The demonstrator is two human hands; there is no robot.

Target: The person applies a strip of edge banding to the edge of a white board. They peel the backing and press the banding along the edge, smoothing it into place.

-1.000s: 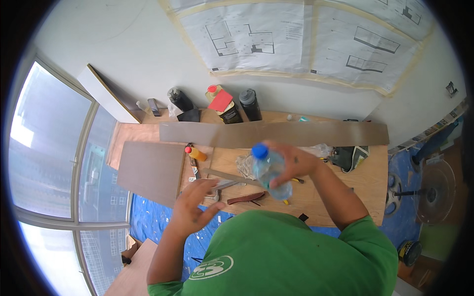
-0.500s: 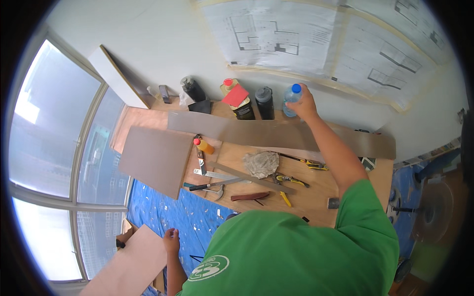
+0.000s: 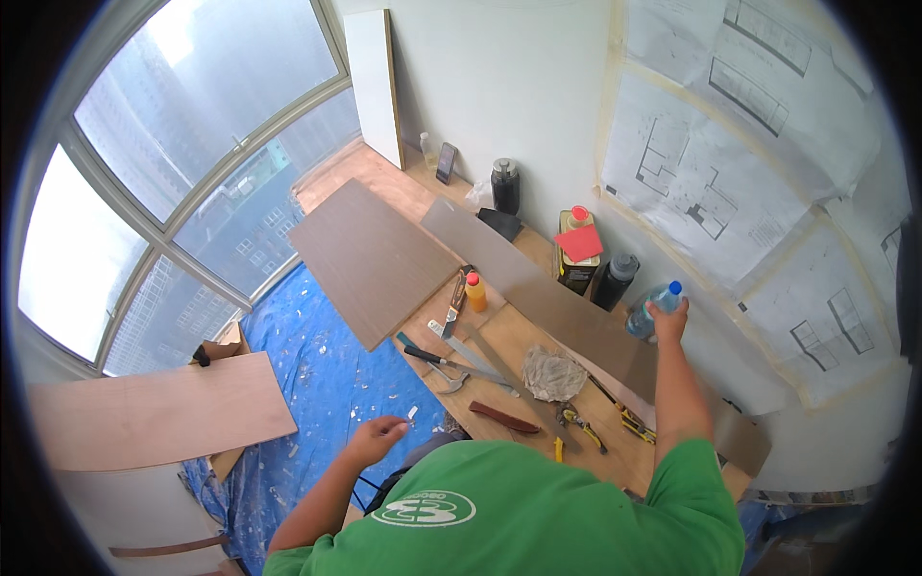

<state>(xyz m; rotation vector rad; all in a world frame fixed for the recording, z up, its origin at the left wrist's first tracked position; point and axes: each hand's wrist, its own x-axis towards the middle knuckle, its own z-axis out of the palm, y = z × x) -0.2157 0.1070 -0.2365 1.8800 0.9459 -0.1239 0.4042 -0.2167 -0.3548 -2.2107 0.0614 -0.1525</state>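
Note:
My right hand (image 3: pixel 666 317) is wrapped around a clear plastic water bottle (image 3: pixel 641 319) with a blue cap, near the wall at the back of the wooden workbench (image 3: pixel 612 437). Whether the bottle's base touches the bench is hard to tell. Beside it stand a dark flask (image 3: pixel 615 280) and a rectangular can (image 3: pixel 576 274) with a red cap and a red piece lying against it. Off the bench's front edge, my left hand (image 3: pixel 377 440) hangs over the blue floor sheet. Its fingers are loosely bent and apart from the thumb, with nothing visible in them.
On the bench lie a grey-brown board (image 3: pixel 379 259), a long strip (image 3: pixel 547 298), a hammer (image 3: pixel 449 379), a try square (image 3: pixel 471 355), an orange bottle (image 3: pixel 475 293), a crumpled rag (image 3: pixel 554 374) and pliers (image 3: pixel 581 427). A plywood sheet (image 3: pixel 163 408) is at left. Drawings (image 3: pixel 687 173) cover the wall.
My view has swung, showing more of the left side. My right hand has gone from the bottle's upper part to gripping around it. My left hand has risen away from the plywood sheet.

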